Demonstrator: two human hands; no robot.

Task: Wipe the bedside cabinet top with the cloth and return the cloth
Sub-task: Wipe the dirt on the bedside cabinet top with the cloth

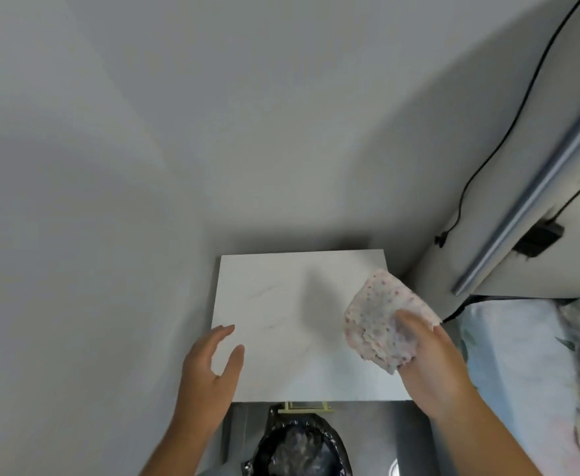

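Observation:
The bedside cabinet top (pixel 281 304) is a white, faintly marbled square set against the wall in the lower middle of the view. My right hand (pixel 436 369) grips a crumpled white cloth with small red dots (pixel 381 317) over the top's right edge; whether the cloth touches the surface is unclear. My left hand (pixel 209 372) hovers open at the top's front-left corner, fingers spread and holding nothing.
A bin lined with a black bag (pixel 299 448) stands on the floor just in front of the cabinet. A bed with pale bedding (pixel 522 372) lies to the right. A headboard with black cables and a plug (pixel 539 237) rises at the far right. Grey walls close off the back and left.

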